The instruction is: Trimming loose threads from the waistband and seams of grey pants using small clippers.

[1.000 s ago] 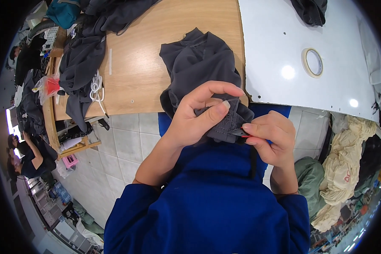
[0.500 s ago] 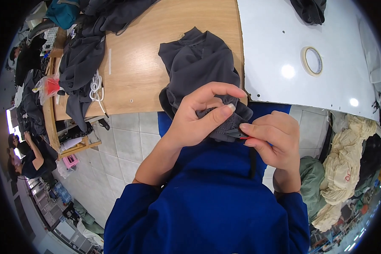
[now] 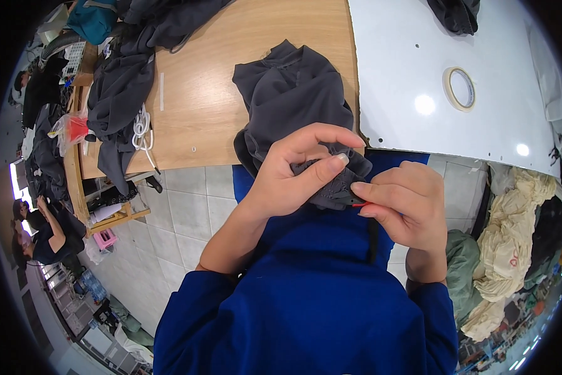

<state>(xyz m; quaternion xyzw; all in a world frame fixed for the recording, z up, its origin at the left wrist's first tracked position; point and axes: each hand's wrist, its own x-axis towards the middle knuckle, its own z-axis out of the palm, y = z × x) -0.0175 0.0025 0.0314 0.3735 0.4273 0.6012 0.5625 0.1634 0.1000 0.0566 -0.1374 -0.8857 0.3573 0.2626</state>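
Note:
A dark grey garment lies bunched on the wooden table, its near end drawn over the edge toward me. My left hand grips that gathered end with its lower fingers; its thumb and forefinger are spread apart above the cloth. My right hand is closed at the right side of the same bunch. Pinched between its thumb and fingers is a small red and dark tool, mostly hidden, its tip against the cloth. A narrow black strip hangs below the right hand.
The wooden table meets a white table bearing a tape roll and a dark cloth. More dark garments and a white cord lie left. Cream fabric is heaped at right. People sit far left.
My right hand has shifted slightly right, and the tool's dark part shows less against the cloth. My left hand keeps its hold almost unmoved.

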